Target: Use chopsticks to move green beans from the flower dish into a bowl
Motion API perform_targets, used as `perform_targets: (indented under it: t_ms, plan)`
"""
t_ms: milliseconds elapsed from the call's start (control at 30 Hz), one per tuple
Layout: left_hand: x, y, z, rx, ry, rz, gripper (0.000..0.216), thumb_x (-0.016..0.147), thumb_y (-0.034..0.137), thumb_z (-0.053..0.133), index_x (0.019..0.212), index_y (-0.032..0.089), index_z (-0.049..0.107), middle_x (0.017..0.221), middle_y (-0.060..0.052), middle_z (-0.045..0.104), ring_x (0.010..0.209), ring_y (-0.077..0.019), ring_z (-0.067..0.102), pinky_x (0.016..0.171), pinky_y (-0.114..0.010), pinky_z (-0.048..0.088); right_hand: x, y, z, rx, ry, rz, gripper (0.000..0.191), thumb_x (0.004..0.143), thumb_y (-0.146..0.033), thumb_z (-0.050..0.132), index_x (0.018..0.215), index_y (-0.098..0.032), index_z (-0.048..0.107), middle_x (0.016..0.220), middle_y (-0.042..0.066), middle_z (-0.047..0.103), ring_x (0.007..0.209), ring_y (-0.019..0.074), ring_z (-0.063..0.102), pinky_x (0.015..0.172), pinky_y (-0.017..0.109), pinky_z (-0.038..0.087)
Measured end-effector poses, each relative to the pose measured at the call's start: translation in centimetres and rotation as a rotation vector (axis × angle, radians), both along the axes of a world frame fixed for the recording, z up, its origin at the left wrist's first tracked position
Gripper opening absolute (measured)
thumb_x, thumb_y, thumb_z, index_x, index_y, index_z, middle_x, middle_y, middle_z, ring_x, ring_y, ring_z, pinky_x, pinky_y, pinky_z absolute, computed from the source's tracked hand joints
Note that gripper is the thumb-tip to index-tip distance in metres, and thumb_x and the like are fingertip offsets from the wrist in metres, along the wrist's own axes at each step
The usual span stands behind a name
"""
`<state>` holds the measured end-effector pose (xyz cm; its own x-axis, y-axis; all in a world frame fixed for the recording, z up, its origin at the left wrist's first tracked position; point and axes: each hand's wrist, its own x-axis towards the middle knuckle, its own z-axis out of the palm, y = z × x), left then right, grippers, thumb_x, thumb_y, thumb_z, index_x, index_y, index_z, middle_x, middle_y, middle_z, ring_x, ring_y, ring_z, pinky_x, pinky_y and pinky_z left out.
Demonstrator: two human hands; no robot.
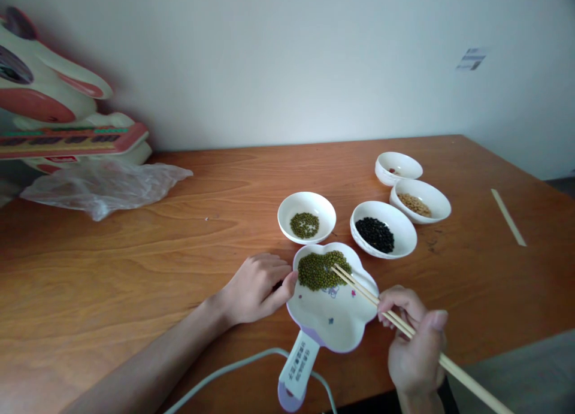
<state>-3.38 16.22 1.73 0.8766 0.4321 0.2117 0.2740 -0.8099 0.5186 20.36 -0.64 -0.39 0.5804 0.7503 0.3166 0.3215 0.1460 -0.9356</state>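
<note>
A white flower-shaped dish (344, 318) with a purple rim and a labelled handle sits on the table, green mung beans (321, 270) gathered at its far side. My left hand (263, 285) is closed at the dish's left rim, fingers curled and thumb against the edge. In my right hand (415, 336) is a pair of wooden chopsticks (359, 287), their tips among the beans. Just behind the dish stands a white bowl (284, 215) holding some mung beans. A second bowl (406, 237), with black beans (375, 234), is to its right.
Farther right are a bowl (442, 209) of tan beans and a bowl (384, 175) with a few reddish bits. A clear plastic bag (112, 186) and toy keyboard (76, 141) occupy the left. A cable (233, 364) runs beneath the dish handle. Tape (507, 217) marks the right.
</note>
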Motion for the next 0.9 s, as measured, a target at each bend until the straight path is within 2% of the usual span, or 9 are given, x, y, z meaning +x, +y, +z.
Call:
perform_targets:
  t_ms: [367,600,900]
  plan:
    - [-0.03,0.00,0.12,0.000,0.002,0.000,0.044,0.113,0.031,0.032,0.073,0.021,0.048,0.071,-0.002,0.061,0.066,-0.0173,0.051,0.070,-0.033,0.038,-0.44,0.06,0.86,0.067,0.021,-0.018,0.075,0.108,-0.068,0.018,0.072,-0.022,0.066,0.066,0.003,0.058,0.062,0.0177,0.052,0.055,0.031,0.040]
    - [0.02,0.01,0.00,-0.004,0.012,0.015,0.046,0.114,0.033,0.031,0.073,0.021,0.047,0.070,-0.002,0.061,0.065,-0.0173,0.051,0.070,-0.033,0.039,-0.39,0.24,0.95,0.062,0.005,0.034,0.076,0.105,-0.074,0.018,0.073,-0.023,0.066,0.066,0.002,0.057,0.061,0.0172,0.051,0.054,0.030,0.041]
    - [0.07,0.02,0.24,0.013,-0.002,-0.008,0.045,0.114,0.030,0.032,0.073,0.020,0.050,0.071,-0.002,0.062,0.066,-0.0173,0.052,0.070,-0.034,0.039,0.15,0.33,0.31,0.021,-0.049,0.021,0.073,0.109,-0.062,0.019,0.074,-0.021,0.067,0.067,0.003,0.060,0.058,0.0166,0.051,0.051,0.029,0.041]
